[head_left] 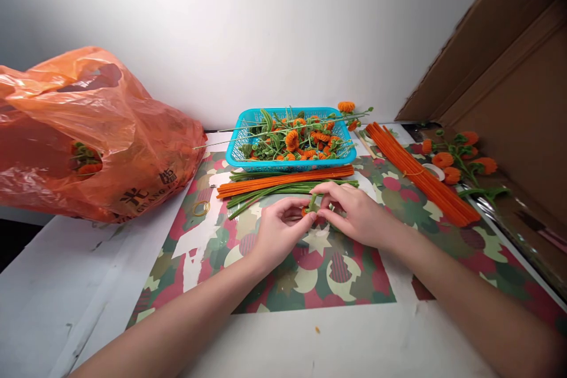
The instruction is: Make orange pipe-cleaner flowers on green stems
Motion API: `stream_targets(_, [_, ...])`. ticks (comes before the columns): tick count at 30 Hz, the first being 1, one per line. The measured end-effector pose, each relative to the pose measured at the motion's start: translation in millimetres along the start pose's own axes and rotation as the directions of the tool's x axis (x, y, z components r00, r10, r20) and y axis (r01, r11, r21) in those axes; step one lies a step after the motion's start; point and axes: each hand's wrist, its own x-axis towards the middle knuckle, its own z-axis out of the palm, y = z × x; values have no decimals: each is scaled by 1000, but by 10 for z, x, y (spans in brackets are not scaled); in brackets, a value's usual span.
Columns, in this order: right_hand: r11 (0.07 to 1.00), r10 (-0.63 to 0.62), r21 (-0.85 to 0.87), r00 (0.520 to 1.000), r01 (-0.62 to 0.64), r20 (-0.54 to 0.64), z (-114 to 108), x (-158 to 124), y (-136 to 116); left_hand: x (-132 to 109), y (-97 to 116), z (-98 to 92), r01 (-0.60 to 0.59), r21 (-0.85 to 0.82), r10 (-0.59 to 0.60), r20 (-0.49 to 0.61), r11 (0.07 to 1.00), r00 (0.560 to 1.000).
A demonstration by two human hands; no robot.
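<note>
Close together over the patterned sheet, both my hands work on a small pipe-cleaner flower (312, 203), its green part upright and a bit of orange showing below. My left hand (283, 230) is closed, thumb and fingers pinching the flower's base. From the other side my right hand (354, 212) pinches the green part between thumb and forefinger. Much of the flower is hidden by the fingers. Just beyond the hands lie orange pipe cleaners (283, 181) and green pipe cleaners (266, 194). Behind these stands a blue plastic basket (292, 165) filled with orange flowers and green stems.
An orange plastic bag (133, 142) bulges at the left. To the right lie a tied bundle of orange pipe cleaners (420, 174) and finished-looking orange flowers (443, 159) beside a cardboard panel (500, 77). A coil of gold wire (201, 208) rests on the patterned sheet (310, 283).
</note>
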Motion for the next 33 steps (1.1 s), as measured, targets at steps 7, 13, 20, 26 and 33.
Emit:
stream_targets(7, [993, -87, -79, 996, 86, -9, 27, -8, 63, 0, 2, -6, 20, 16, -20, 4, 1000, 1000])
stream_targets(13, [958, -163, -238, 987, 159, 1, 19, -2, 35, -3, 3, -3, -24, 52, 23, 3, 998, 1000])
stream_targets(20, [938, -191, -295, 981, 181, -8, 59, 3, 70, -2, 0, -5, 3, 49, -1, -28, 999, 1000])
stream_targets(26, [989, -84, -130, 993, 73, -81, 106, -6, 56, -5, 38, -2, 55, 2, -54, -42, 999, 998])
stream_targets(33, [966, 213, 168, 974, -198, -80, 97, 37, -32, -3, 41, -2, 63, -5, -63, -58, 998, 996])
